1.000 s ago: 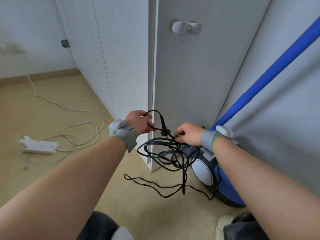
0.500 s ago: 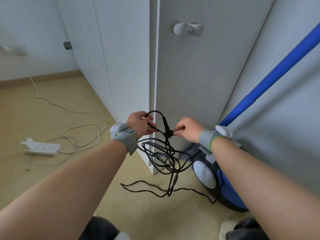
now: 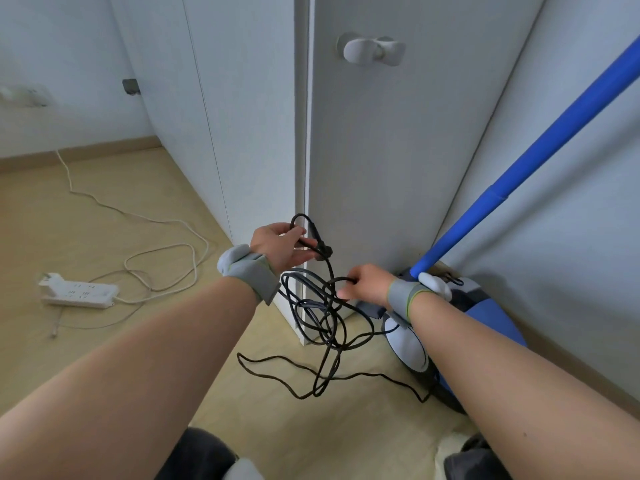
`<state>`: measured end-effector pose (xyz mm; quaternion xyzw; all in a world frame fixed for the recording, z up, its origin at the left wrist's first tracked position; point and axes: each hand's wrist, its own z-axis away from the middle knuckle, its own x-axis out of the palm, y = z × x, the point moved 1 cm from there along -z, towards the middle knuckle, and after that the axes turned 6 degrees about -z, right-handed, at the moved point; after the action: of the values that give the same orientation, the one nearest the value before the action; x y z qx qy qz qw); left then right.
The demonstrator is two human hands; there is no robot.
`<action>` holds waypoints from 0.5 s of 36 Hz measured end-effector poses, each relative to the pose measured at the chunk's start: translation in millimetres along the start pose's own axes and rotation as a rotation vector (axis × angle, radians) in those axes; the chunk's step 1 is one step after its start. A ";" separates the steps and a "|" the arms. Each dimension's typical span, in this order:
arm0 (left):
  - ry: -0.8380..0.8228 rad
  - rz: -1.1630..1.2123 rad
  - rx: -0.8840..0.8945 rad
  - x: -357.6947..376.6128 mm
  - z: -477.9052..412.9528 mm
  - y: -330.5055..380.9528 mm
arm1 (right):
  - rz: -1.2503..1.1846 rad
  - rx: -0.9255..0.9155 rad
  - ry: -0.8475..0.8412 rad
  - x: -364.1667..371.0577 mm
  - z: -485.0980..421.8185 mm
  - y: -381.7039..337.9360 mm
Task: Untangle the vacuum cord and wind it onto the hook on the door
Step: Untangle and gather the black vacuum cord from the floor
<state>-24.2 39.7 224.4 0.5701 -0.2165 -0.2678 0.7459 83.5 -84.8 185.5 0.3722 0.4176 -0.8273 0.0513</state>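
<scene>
At 9 o'clock lies a power strip (image 3: 78, 292). The left hand (image 3: 277, 249) curls round the cord (image 3: 292, 296) near its end. The tangled cord hangs in the middle, down to the floor (image 3: 104, 202). The right hand (image 3: 367, 284) pinches the cord too. The hook (image 3: 370, 50) sits at 12 o'clock.

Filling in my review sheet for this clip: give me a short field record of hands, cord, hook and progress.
left hand: grips the cord near its plug
right hand: pinches a loop of the cord
cord: black, tangled, hanging between the hands; a tail trails over the floor toward the vacuum
hook: white, on the door, nothing wound on it
progress: untangling, winding not yet begun
</scene>
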 end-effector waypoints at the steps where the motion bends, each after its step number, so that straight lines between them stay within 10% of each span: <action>1: -0.005 -0.004 0.004 -0.3 0.6 0.5 | 0.003 0.003 -0.002 0.8 -0.2 -0.1; 18: -0.014 -0.128 0.067 -5.1 2.2 4.2 | -0.049 -0.098 -0.120 -14.1 13.5 -5.3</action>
<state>-28.9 42.3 228.9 0.6054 -0.1936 -0.3117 0.7063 83.8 -94.5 203.3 0.3085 0.4626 -0.8278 0.0741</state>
